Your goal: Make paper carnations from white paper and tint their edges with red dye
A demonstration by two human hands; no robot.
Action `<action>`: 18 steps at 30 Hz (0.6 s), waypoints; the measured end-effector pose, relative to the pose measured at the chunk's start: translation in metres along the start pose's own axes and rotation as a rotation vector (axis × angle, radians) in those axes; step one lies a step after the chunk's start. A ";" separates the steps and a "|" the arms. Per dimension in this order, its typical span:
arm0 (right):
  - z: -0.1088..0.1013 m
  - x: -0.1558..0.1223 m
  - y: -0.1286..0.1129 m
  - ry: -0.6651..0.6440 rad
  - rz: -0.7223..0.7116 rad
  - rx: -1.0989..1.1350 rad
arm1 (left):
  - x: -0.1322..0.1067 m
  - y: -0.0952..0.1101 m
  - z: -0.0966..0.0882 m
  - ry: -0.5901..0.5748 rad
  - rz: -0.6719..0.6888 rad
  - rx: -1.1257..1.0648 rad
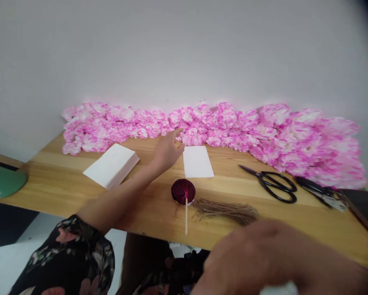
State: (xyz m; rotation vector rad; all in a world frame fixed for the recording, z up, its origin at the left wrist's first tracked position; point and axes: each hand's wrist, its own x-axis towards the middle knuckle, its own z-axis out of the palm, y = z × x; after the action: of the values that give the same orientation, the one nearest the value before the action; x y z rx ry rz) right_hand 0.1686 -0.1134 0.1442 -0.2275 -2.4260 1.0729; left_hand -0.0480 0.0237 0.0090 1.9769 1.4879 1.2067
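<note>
My left hand (168, 151) reaches over the table with its fingers apart, by the front edge of the pink and white paper-like flowers (193, 135). Just right of its fingertips lies a single white paper sheet (198, 162). My right hand (248, 258) is large, close to the camera and blurred at the lower right; its fingers are hidden. Something white (280, 289) shows at the bottom edge below it. Between the hands stands a small bowl of dark magenta liquid (179, 192), a thin wooden stick (186, 217) leaning in it.
A stack of white paper (110, 164) lies at the left. Right of the bowl are brown thin stems (223, 209), black-handled scissors (270, 182), a second cutting tool (322, 191) and a dark flat object (364, 207). A green rounded object (5, 180) is at far left.
</note>
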 end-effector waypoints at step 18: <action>0.010 -0.002 0.140 0.852 0.300 0.552 | -0.039 0.053 -0.016 -0.024 0.477 0.007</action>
State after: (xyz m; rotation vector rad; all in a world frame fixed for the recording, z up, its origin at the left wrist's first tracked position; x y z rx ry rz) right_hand 0.1597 -0.0250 0.0351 -0.7041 -1.3193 1.3635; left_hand -0.0329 -0.0338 0.0412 2.4261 1.0348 1.3475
